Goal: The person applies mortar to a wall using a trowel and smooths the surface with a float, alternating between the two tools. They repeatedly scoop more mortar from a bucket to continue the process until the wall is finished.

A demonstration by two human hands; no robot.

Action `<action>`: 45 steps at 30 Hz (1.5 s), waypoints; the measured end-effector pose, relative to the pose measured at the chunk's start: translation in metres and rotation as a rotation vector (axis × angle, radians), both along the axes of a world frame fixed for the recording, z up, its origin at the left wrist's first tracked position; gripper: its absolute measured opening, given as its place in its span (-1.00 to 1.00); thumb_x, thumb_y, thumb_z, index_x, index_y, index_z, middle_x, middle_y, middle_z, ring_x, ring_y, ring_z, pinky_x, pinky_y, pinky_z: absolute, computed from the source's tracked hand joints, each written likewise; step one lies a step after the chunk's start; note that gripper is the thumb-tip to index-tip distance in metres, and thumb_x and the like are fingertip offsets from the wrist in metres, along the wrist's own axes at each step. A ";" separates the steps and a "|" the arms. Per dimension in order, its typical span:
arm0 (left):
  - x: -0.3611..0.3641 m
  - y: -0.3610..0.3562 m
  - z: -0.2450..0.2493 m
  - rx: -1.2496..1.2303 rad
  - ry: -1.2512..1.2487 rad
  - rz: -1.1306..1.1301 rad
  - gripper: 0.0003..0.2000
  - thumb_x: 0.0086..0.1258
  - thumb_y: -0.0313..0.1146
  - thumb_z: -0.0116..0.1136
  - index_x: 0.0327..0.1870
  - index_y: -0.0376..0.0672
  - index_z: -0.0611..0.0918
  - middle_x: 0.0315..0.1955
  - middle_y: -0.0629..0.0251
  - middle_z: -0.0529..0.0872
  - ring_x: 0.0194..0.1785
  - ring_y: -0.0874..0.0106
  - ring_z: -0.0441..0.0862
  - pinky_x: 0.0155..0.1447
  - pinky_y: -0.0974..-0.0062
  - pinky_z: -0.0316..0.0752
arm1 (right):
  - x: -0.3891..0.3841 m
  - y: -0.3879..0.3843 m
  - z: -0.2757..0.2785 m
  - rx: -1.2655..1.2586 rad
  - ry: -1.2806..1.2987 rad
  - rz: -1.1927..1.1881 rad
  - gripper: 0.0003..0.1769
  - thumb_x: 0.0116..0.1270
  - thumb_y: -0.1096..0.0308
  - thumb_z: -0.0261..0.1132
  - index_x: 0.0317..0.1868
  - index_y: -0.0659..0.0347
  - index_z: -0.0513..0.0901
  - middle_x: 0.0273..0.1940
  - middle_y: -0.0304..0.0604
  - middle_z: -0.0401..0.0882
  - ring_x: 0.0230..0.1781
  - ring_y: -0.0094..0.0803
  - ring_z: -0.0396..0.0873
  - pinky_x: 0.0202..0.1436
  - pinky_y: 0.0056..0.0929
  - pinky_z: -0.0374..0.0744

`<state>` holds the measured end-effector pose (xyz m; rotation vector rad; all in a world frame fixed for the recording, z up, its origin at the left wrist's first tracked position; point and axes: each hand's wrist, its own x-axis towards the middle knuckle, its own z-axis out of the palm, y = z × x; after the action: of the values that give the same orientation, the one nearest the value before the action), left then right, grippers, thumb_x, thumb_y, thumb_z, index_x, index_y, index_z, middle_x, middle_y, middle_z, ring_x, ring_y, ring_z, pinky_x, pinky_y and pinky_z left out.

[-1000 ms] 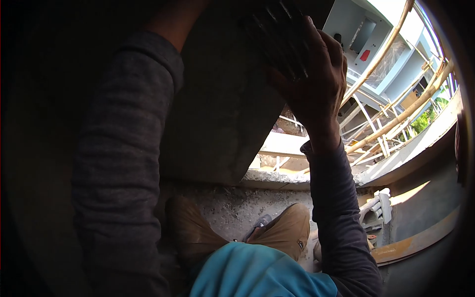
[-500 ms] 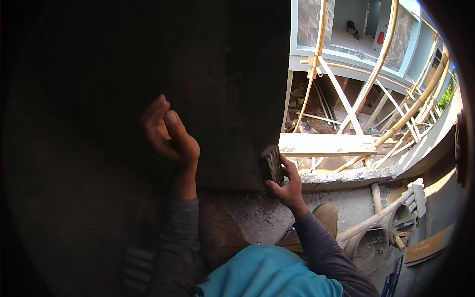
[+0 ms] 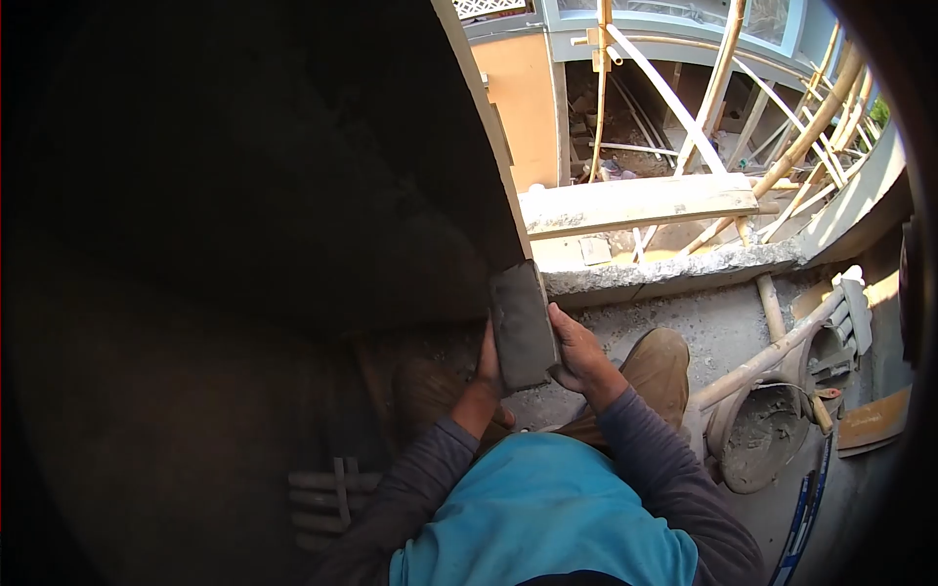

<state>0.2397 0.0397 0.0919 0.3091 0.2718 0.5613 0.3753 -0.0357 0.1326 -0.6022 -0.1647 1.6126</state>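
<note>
The dark wall (image 3: pixel 293 176) fills the left. At its lower right corner both hands clamp a grey float (image 3: pixel 522 327): the left hand (image 3: pixel 487 363) steadies the left edge and the right hand (image 3: pixel 578 354) grips the right (likely to keep it square). Its long axis runs near to far, with the far end at the wall's corner. Further right stands a mortar bucket (image 3: pixel 757 444).

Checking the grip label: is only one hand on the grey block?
No, the left hand grips the grey block on one side and the right hand on the other.
</note>
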 end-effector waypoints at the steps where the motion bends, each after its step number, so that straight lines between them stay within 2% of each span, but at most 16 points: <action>1: -0.003 -0.001 -0.005 -0.025 -0.253 -0.024 -0.33 0.58 0.19 -0.41 0.35 -0.25 0.41 0.23 0.10 0.55 0.27 0.20 0.53 0.40 0.13 0.39 | -0.003 -0.001 -0.002 0.020 -0.123 -0.045 -0.46 0.52 -0.05 0.12 0.14 0.32 0.51 -0.05 -0.08 0.66 -0.12 -0.39 0.66 -0.06 -0.40 0.66; 2: -0.008 -0.003 -0.009 -0.021 -0.249 -0.028 -0.33 0.58 0.19 -0.41 0.35 -0.25 0.41 0.23 0.10 0.55 0.27 0.20 0.53 0.40 0.13 0.39 | 0.001 -0.004 -0.001 0.024 -0.119 -0.048 -0.46 0.52 -0.05 0.12 0.14 0.32 0.51 -0.05 -0.08 0.66 -0.12 -0.39 0.66 -0.06 -0.40 0.66; 4: -0.020 -0.006 -0.011 0.080 -0.056 -0.066 -0.32 0.55 0.18 -0.39 0.35 -0.25 0.41 0.24 0.02 0.53 0.27 0.10 0.52 0.41 0.03 0.36 | 0.013 -0.013 0.008 -0.153 -0.487 0.104 -0.54 0.45 0.05 0.27 0.03 0.34 0.55 -0.20 -0.17 0.66 -0.24 -0.47 0.63 -0.15 -0.50 0.63; 8: -0.027 -0.029 0.056 -0.071 -0.022 0.116 -0.31 0.51 0.18 -0.35 0.36 -0.27 0.39 0.23 -0.05 0.53 0.26 -0.02 0.51 0.40 -0.04 0.35 | 0.013 -0.004 0.043 -0.118 -0.714 0.146 -0.57 0.40 0.14 0.36 0.01 0.39 0.58 -0.27 -0.23 0.65 -0.28 -0.55 0.59 -0.16 -0.56 0.59; 12: -0.043 -0.022 0.095 0.002 -0.047 0.258 -0.32 0.46 0.14 -0.24 0.37 -0.26 0.37 0.23 -0.09 0.51 0.29 0.04 0.49 0.38 -0.01 0.36 | 0.032 0.001 0.022 0.000 -1.026 -0.181 -0.58 0.37 0.21 0.39 0.05 0.40 0.61 -0.32 -0.28 0.64 -0.32 -0.63 0.52 -0.19 -0.59 0.52; 14: -0.060 0.000 0.106 0.332 0.144 0.375 -0.34 0.42 0.11 -0.10 0.36 -0.26 0.36 0.21 -0.07 0.52 0.26 0.08 0.49 0.35 0.05 0.39 | 0.054 0.000 -0.012 -0.082 -1.146 -0.252 -0.60 0.34 0.20 0.41 0.01 0.37 0.64 -0.36 -0.30 0.63 -0.34 -0.63 0.51 -0.22 -0.58 0.52; 17: -0.060 0.048 0.166 1.113 0.620 0.991 -0.30 0.30 -0.12 0.23 0.39 -0.28 0.27 0.28 0.01 0.43 0.28 0.20 0.45 0.35 0.26 0.36 | 0.082 -0.010 -0.081 -0.193 -1.388 -0.325 -0.61 0.26 0.19 0.45 -0.04 0.33 0.67 -0.41 -0.24 0.63 -0.40 -0.54 0.54 -0.23 -0.50 0.54; 19: -0.042 0.070 0.217 1.403 0.741 1.338 -0.25 0.26 -0.20 0.29 0.42 -0.32 0.23 0.31 0.04 0.38 0.31 0.25 0.40 0.37 0.28 0.32 | 0.091 -0.022 -0.120 -0.275 -1.482 -0.313 -0.61 0.23 0.19 0.47 -0.07 0.32 0.68 -0.40 -0.17 0.65 -0.41 -0.46 0.58 -0.23 -0.45 0.56; 21: -0.038 0.105 0.248 1.667 0.910 1.638 -0.20 0.21 -0.17 0.37 0.41 -0.36 0.26 0.16 0.01 0.41 0.21 0.21 0.42 0.32 0.25 0.34 | 0.091 -0.032 -0.147 -0.280 -1.490 -0.297 -0.61 0.22 0.20 0.47 -0.08 0.32 0.68 -0.40 -0.14 0.66 -0.40 -0.41 0.60 -0.22 -0.42 0.57; 23: -0.028 0.126 0.286 1.738 1.018 1.765 -0.20 0.19 -0.15 0.39 0.41 -0.32 0.29 0.11 0.03 0.42 0.17 0.19 0.43 0.30 0.23 0.35 | 0.090 -0.039 -0.150 -0.362 -1.517 -0.118 -0.60 0.21 0.19 0.48 -0.07 0.33 0.68 -0.39 -0.10 0.67 -0.38 -0.37 0.63 -0.22 -0.39 0.58; 27: -0.002 0.144 0.331 1.928 1.246 1.965 -0.25 0.16 -0.12 0.43 0.38 -0.18 0.40 0.00 0.03 0.40 0.07 0.15 0.43 0.22 0.20 0.38 | 0.091 -0.021 -0.143 -0.279 -1.467 -0.142 -0.57 0.19 0.18 0.49 -0.07 0.34 0.68 -0.39 -0.08 0.68 -0.37 -0.34 0.64 -0.20 -0.37 0.59; 33: -0.004 0.141 0.235 2.149 1.201 1.862 -0.31 0.17 -0.14 0.42 0.35 -0.13 0.45 -0.01 0.02 0.41 0.07 0.14 0.39 0.13 0.19 0.40 | 0.095 -0.016 -0.170 -0.316 -1.484 -0.042 -0.53 0.17 0.13 0.51 -0.05 0.33 0.69 -0.31 -0.07 0.71 -0.29 -0.34 0.67 -0.15 -0.38 0.60; 36: -0.014 0.155 0.271 1.896 1.314 2.055 -0.27 0.12 -0.09 0.45 0.34 -0.11 0.46 0.00 0.00 0.40 0.04 0.11 0.41 0.07 0.17 0.43 | 0.095 -0.017 -0.168 -0.345 -1.518 0.029 -0.52 0.17 0.12 0.50 -0.06 0.33 0.68 -0.30 -0.05 0.71 -0.28 -0.29 0.68 -0.15 -0.35 0.60; 39: 0.005 0.151 0.312 1.915 1.256 2.052 -0.27 0.12 -0.09 0.45 0.34 -0.11 0.46 0.01 -0.02 0.40 0.06 0.10 0.41 0.08 0.15 0.43 | 0.093 -0.023 -0.175 -0.296 -1.522 0.022 -0.51 0.14 0.10 0.51 -0.08 0.34 0.69 -0.29 0.01 0.72 -0.26 -0.19 0.70 -0.12 -0.32 0.61; 42: 0.012 0.134 0.263 2.158 1.244 1.846 -0.32 0.18 -0.15 0.41 0.34 -0.13 0.45 -0.01 0.00 0.41 0.09 0.11 0.40 0.13 0.15 0.39 | 0.093 -0.013 -0.174 -0.302 -1.502 0.045 -0.50 0.15 0.08 0.50 -0.08 0.34 0.69 -0.24 0.05 0.72 -0.21 -0.15 0.71 -0.07 -0.30 0.61; 45: -0.007 0.145 0.216 2.056 1.191 1.833 -0.32 0.17 -0.16 0.42 0.34 -0.13 0.45 0.01 0.00 0.42 0.10 0.10 0.40 0.14 0.14 0.39 | 0.096 -0.014 -0.175 -0.332 -1.539 0.090 -0.51 0.15 0.08 0.50 -0.08 0.32 0.69 -0.21 0.05 0.73 -0.16 -0.12 0.70 -0.05 -0.26 0.60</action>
<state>0.2323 0.1847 0.3077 2.5815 1.0835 2.3620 0.4709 -0.0501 -0.0425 -2.0107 -1.0549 0.9216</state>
